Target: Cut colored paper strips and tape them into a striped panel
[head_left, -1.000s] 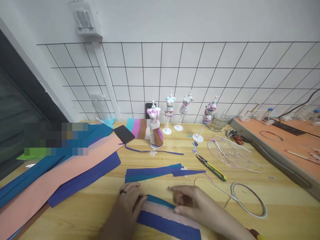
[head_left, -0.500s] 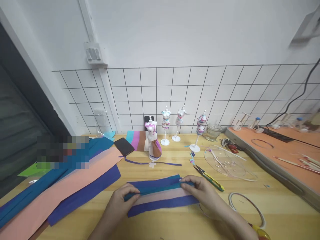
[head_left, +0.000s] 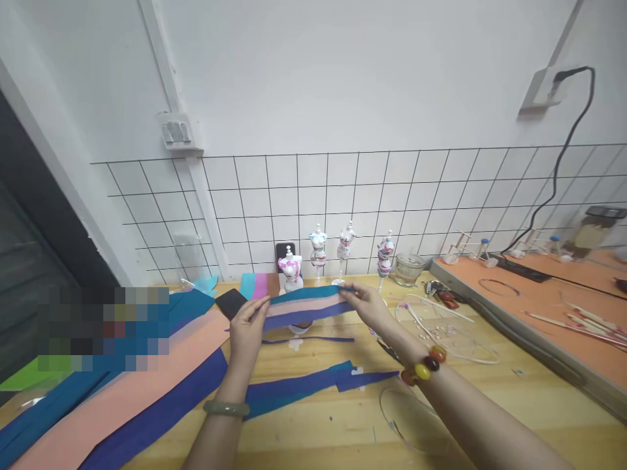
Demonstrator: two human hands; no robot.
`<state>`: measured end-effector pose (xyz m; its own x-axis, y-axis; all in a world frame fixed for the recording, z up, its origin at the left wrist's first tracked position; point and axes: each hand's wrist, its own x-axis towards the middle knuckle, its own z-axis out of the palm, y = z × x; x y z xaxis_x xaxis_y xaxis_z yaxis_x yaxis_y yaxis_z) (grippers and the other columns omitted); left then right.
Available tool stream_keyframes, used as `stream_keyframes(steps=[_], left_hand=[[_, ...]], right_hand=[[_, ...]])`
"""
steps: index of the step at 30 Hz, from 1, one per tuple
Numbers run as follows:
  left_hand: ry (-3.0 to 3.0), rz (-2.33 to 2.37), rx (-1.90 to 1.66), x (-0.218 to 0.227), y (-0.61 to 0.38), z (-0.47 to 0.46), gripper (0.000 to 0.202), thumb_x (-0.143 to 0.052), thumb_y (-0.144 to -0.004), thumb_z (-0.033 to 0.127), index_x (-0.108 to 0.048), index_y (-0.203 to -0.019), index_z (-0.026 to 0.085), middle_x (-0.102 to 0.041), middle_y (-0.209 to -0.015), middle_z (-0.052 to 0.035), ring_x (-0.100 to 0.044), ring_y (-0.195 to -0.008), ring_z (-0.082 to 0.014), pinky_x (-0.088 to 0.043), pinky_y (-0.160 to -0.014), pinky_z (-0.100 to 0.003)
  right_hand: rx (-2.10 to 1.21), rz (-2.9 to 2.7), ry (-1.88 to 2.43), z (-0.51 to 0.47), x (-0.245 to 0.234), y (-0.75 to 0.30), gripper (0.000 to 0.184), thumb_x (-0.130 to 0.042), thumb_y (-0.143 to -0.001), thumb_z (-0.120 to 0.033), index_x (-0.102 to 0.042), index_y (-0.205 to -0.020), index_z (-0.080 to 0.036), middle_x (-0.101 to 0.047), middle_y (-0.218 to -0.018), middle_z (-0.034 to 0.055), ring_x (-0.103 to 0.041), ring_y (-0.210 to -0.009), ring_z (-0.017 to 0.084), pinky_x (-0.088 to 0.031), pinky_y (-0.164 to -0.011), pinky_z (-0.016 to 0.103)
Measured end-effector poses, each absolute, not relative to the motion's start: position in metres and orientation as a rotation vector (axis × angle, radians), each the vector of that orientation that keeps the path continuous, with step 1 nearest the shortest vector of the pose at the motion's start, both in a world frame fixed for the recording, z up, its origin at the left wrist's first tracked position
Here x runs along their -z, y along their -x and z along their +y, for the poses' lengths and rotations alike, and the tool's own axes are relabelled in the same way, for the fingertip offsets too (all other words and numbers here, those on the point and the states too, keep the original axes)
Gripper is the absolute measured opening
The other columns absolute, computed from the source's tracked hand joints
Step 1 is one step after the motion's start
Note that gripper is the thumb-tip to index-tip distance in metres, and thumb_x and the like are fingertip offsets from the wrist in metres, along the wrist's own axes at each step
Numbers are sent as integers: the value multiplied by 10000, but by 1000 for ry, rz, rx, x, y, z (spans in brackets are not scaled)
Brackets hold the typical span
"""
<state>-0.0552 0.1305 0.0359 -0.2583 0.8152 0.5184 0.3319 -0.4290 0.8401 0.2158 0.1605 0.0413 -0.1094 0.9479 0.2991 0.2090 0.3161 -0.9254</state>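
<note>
Between my two hands stretches a striped fabric strip [head_left: 308, 304] in teal, pale pink and purple, raised above the table. My left hand [head_left: 248, 326] pinches its left end, and my right hand [head_left: 366, 305] pinches its right end. Behind the strip stands a small white mannequin [head_left: 291, 269] with pink trim, its lower part mostly hidden. Three more slim mannequins, among them one with a turquoise top [head_left: 318, 247], stand farther back. Below my hands a purple and teal fabric piece [head_left: 298, 386] lies on the table.
Long fabric lengths [head_left: 147, 372] in teal, peach and purple cover the left side. A dark phone [head_left: 230, 303] lies behind my left hand. To the right are a glass jar [head_left: 410, 269], clear hoops with beads [head_left: 441, 329] and an orange-topped board [head_left: 529, 287] holding sticks.
Both hands have lifted the striped strip up and away from me, toward the mannequins. The purple and teal piece beneath is now uncovered. The view has tilted slightly up and right.
</note>
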Motion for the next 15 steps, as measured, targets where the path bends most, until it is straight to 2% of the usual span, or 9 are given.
stream_keyframes(steps=[4,7,9,13,15], left_hand=[[-1597,1369,-1768,-33,59,139,304,-596,-781,416,-716,-949,192,-684,-980,-57,-607,-935,-195,-474,-847,-314],[-1569,1402,-1732,-29,61,140,358,-596,-782,428,-698,-1020,181,-683,-893,-48,-595,-764,-161,-489,-724,-288],[-1545,1435,-1725,-28,61,140,412,-596,-782,440,-666,-1094,180,-657,-816,-28,-529,-633,-126,-466,-621,-261],[-1525,1479,-1750,-31,62,138,493,-609,-770,453,-617,-1178,177,-474,-624,42,-363,-537,-97,-361,-508,-220],[-1531,1481,-1753,-33,62,137,510,-607,-768,460,-609,-1190,172,-376,-589,63,-319,-531,-98,-323,-493,-217]], right_hand=[[-887,-1547,1044,180,-41,-208,269,-552,-915,-316,-567,-1140,-170,-599,-1141,64,-615,-942,192,-519,-803,394],[-877,-1534,1025,185,-39,-205,275,-555,-912,-317,-566,-1141,-166,-598,-1142,65,-614,-947,195,-517,-805,399],[-870,-1522,1017,187,-37,-203,275,-556,-911,-318,-566,-1140,-164,-598,-1142,65,-613,-952,197,-515,-808,402],[-865,-1499,999,190,-33,-201,278,-556,-911,-317,-565,-1145,-167,-594,-1153,67,-609,-964,200,-512,-817,407],[-869,-1488,990,193,-31,-200,282,-557,-911,-317,-562,-1150,-167,-592,-1155,68,-609,-965,201,-513,-816,407]])
